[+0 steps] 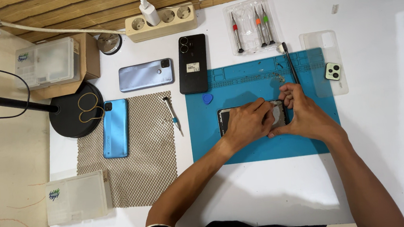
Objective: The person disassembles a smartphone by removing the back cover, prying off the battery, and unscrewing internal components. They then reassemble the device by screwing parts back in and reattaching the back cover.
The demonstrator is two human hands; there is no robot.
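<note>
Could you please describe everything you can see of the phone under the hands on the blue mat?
The phone lies flat on the blue mat, long side across the view. It looks opened, with grey inner parts and a dark frame showing. The left hand covers its middle; the right hand pinches its right end.

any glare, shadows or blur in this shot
Head view: sharp throughout, light even; a bright washed-out patch on the white table at right; soft shadows under the forearms; the left hand and right hand cover much of the opened phone; table edges bow slightly.
</note>
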